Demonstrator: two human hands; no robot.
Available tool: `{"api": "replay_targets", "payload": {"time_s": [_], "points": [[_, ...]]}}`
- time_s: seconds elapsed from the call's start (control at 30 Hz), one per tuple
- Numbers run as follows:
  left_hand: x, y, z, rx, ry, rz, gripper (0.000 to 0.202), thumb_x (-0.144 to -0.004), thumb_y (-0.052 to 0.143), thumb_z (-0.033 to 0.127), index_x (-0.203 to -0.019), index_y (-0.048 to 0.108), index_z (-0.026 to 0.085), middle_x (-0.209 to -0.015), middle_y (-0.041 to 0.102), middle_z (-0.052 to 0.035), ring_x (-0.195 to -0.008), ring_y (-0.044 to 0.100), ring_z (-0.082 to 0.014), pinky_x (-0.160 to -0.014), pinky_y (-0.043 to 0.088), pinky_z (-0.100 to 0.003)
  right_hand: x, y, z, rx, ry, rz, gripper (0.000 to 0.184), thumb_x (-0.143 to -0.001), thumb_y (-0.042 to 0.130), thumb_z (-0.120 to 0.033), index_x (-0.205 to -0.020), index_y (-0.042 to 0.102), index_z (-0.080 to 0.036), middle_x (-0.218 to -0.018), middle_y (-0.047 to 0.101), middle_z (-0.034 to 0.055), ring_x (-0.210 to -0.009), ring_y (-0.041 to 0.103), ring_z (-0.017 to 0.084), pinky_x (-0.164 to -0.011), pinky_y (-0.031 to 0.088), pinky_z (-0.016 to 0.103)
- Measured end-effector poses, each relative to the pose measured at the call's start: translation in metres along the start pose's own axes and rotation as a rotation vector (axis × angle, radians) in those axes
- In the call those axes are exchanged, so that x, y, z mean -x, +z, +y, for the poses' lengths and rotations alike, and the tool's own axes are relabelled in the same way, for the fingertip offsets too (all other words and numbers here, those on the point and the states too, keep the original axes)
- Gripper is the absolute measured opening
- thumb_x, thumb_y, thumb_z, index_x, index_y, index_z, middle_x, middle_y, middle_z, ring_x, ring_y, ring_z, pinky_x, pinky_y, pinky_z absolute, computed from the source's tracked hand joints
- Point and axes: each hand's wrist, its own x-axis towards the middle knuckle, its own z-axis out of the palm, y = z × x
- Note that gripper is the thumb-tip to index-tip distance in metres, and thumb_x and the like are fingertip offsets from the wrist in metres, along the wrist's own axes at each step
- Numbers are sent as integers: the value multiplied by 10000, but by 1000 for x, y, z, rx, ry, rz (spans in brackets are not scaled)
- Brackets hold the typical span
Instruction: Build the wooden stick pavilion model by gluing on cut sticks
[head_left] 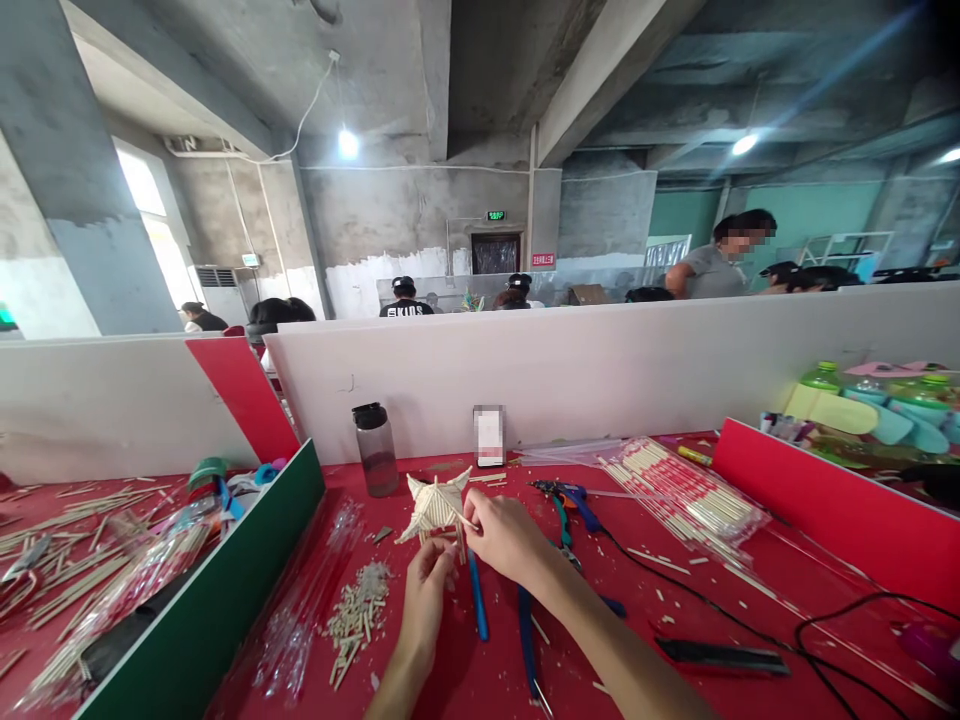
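Note:
A small pavilion model (436, 507) of pale wooden sticks, with a pointed roof and upturned corners, is in front of me above the red table. My left hand (429, 578) is closed, its thumb and fingers pinching at the model's lower part. At the model's right side, my right hand (501, 530) is closed too, its fingertips pinching a small pale stick (468, 522) against or close to the roof edge. The exact contact is partly hidden by my fingers. Below the hands lies a blue-handled tool (478, 600).
Cut stick pieces (358, 615) lie in a pile left of my hands, beside clear plastic wrapping (300, 600). A dark bottle (375, 450) and a phone (490, 437) stand behind. Rightward are pliers (562, 510), a bundle of sticks (675, 480), a black cutter (721, 656) and a cable (675, 592).

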Motion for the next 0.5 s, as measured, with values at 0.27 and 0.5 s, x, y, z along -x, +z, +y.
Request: {"api": "replay_targets", "payload": {"time_s": [0.27,0.5], "points": [[-4,-5,0,76,27,-93,305,-799,704,443,-746,589,165,-565,459,57,-500,375,-79,-453,319,-172,15,-15,-3,-113,-58,-140,170,-827,636,-252,-964,539,-232,-801,716,-1,-742,661,184,-602,321,246],[-6,-7,0,137,8,-81,321,-779,749,434,-742,597,153,-580,456,55,-496,358,-62,-467,279,-175,5,-38,16,-166,-69,-224,107,-941,490,-228,-1018,564,-240,-860,728,12,-813,661,190,-668,366,259]]}}
